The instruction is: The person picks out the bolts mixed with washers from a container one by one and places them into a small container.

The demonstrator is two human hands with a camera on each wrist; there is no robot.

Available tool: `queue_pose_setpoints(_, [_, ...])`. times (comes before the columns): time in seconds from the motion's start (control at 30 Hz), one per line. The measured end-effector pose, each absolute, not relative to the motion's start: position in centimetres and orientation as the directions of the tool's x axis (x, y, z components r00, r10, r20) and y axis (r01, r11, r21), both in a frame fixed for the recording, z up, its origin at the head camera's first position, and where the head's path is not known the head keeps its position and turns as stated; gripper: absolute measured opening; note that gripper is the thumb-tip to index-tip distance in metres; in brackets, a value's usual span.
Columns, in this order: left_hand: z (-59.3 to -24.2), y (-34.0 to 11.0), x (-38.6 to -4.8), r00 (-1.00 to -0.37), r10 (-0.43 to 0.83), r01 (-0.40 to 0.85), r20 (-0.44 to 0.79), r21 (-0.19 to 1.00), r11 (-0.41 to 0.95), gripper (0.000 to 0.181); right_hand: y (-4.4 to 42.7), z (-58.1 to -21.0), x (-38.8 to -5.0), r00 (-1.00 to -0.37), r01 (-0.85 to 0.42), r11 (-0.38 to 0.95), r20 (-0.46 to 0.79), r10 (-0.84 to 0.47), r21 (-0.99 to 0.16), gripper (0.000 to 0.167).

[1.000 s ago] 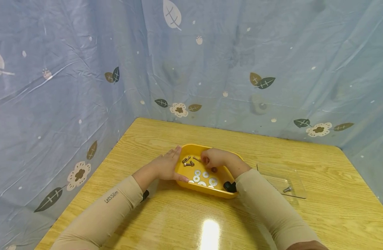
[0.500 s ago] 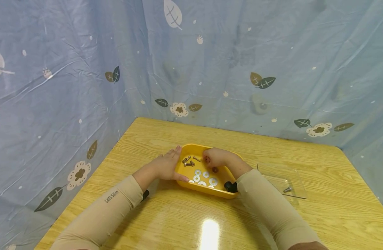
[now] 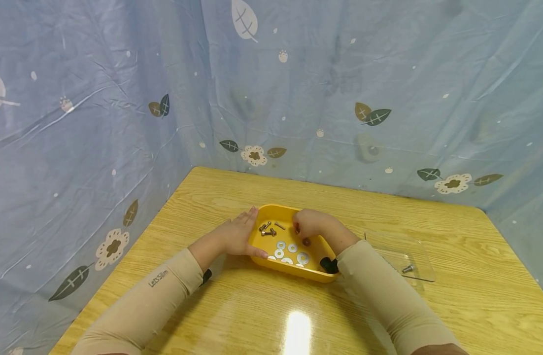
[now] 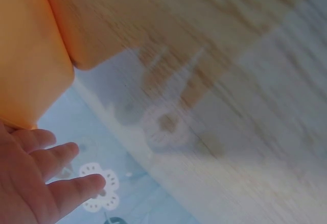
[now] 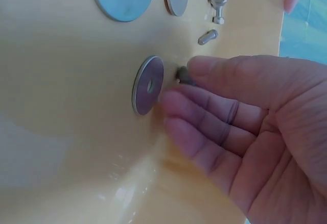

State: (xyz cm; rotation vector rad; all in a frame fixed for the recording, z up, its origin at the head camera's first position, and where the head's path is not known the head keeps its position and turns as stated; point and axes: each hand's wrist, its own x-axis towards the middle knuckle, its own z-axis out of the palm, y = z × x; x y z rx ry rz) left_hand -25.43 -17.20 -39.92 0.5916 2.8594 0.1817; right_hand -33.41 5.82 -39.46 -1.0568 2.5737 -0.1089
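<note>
My left hand (image 3: 237,238) rests against the left end of a yellow tray (image 3: 276,265), its thumb over the front rim. Its fingers look straight in the left wrist view, beside the tray's outer wall (image 4: 30,45). Inside the tray, my right hand (image 3: 310,224) pinches a small dark bolt (image 5: 183,75) between thumb and fingertips; most of the bolt is hidden. Close to those fingertips stands a washer (image 5: 148,85) in shadow. Several flat washers (image 3: 279,253) lie at the front of the tray. Several bolts (image 3: 267,230) are grouped at its left.
A clear plastic sheet or box (image 3: 424,261) with a bolt (image 3: 407,268) on or in it lies right of the tray. Black wrist gear (image 3: 328,265) shows under the right sleeve. A patterned curtain (image 3: 298,98) closes off the back and left of the wooden table (image 3: 236,315).
My right hand has shifted slightly to the right inside the tray, so the single bolt left of it shows more. The left hand and the tray stay nearly still.
</note>
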Motion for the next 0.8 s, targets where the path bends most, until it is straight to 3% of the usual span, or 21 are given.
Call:
queue_pose_setpoints(0.4, [-39.78,-17.18,-25.33,-0.895,0.402,0.374,-0.192,0.168,0.912,0.127,5.97,-39.83,-33.38,-0.585,-0.666,0.648,-0.281,-0.761,-0.370,0.010])
queue_pose_setpoints(0.67, [-39.74,-17.17,-25.33,-0.895,0.402,0.373,-0.194,0.169,0.912,0.130,5.94,-40.34,-33.57,-0.632,-0.627,0.689,-0.280,-0.722,-0.363,0.024])
queue_pose_setpoints(0.8, [-39.84,-17.20,-25.40,-0.895,0.403,0.373,-0.192,0.174,0.912,0.131,6.01,-40.45,-33.61,-0.637,-0.615,0.698,-0.291,-0.714,-0.367,0.020])
